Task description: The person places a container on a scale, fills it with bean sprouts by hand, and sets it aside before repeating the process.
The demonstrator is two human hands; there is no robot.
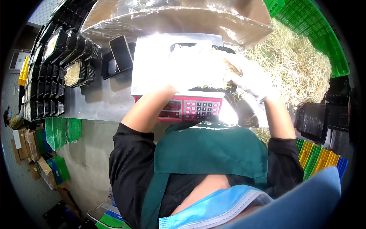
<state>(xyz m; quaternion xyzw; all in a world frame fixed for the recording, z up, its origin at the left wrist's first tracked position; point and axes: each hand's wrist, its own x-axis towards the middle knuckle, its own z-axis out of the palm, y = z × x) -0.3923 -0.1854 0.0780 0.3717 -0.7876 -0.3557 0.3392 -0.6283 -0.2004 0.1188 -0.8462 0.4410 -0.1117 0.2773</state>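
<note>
A black plastic tray (pixel 228 49) of bean sprouts (pixel 218 84) rests on the platform of a red-bodied weighing scale (pixel 202 108). My right hand (pixel 251 78), in a white glove, is at the tray's right side, its fingers curled in against the sprouts. Glare bleaches most of my left hand (pixel 185 74), which lies over the left part of the tray; its fingers cannot be made out. To the right spreads a large heap of loose bean sprouts (pixel 291 65).
Stacked black trays (pixel 45 86), some filled, line the table's left end. A phone (pixel 121 52) leans in a black tray (pixel 108 65). Behind the scale stands a plastic-wrapped box (pixel 179 21). A green crate (pixel 312 30) borders the heap, with black trays (pixel 312 122) at right. Another person (pixel 16 120) is far left.
</note>
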